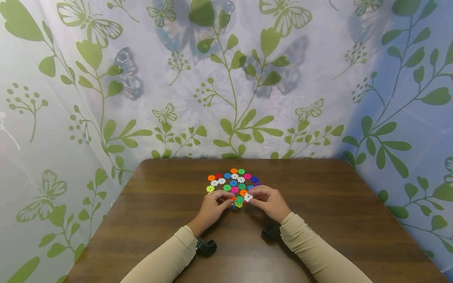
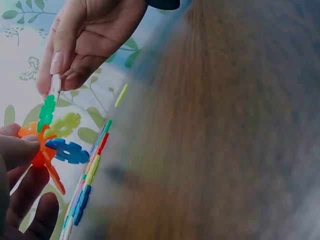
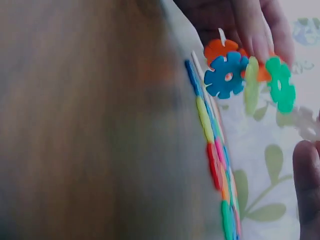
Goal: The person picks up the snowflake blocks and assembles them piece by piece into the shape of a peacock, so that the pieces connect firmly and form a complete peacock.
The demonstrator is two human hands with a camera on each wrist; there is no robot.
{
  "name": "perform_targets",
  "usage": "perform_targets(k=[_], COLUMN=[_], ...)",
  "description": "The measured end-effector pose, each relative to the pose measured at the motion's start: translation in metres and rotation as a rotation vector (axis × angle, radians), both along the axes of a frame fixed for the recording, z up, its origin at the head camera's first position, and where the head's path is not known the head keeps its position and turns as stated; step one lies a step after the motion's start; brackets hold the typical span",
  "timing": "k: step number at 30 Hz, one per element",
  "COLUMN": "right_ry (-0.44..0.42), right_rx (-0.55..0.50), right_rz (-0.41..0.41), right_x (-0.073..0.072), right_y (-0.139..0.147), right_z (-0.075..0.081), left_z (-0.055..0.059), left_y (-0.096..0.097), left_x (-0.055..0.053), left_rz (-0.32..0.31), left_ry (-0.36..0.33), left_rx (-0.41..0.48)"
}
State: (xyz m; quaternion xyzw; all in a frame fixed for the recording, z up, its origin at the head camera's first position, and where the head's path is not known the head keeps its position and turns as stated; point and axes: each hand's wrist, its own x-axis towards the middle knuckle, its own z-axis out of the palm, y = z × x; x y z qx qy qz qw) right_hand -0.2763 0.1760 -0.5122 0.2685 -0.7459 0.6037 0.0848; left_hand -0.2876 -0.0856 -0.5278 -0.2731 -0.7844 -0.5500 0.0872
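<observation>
Left wrist view: left hand is cut off at lower left. Right wrist view: right hand is cut off at lower right; white disc and tabletop are blurred.

The orange flower pinched by the left hand looks like smooth moulded plastic, more matt than glossy; the green flower, blue flower and yellow flower between that hand and the right hand look like the same plastic; the white flower in the right fingers seems plastic too; the loose flowers beyond both hands look equally smooth; the table under the hands shows wood grain, smooth, with a soft sheen; the sleeves behind the hands are matt cloth; the black brackets below the wrists look like dull plastic; the curtain past the hands seems thin printed cloth, faintly creased.
</observation>
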Motion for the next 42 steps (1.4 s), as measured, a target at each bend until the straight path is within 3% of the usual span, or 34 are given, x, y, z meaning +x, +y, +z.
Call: perform_targets(k=[8,16,24,32,36,42], right_ry=[0.027,0.08,0.079,0.108,0.11,0.104], right_rx=[-0.062,0.0,0.044,0.081,0.093,0.083], right_rz=[-0.003,0.022,0.024,-0.021,-0.042,-0.125], right_x=[0.007,0.011,0.013,0.014,0.015,0.011], right_y=[-0.009,-0.018,-0.022,-0.025,-0.025,-0.015], right_z=[0.004,0.0,0.001,0.0,0.002,0.006], left_z=[0.002,0.002,0.002,0.004,0.003,0.001], left_y=[0.001,0.005,0.007,0.011,0.01,0.008], left_x=[0.001,0.004,0.007,0.009,0.008,0.006], left_rz=[-0.016,-0.065,-0.032,-0.007,-0.007,0.019], left_ry=[0.09,0.241,0.337,0.452,0.419,0.17], left_rx=[-0.042,-0.042,-0.082,-0.041,-0.019,0.039])
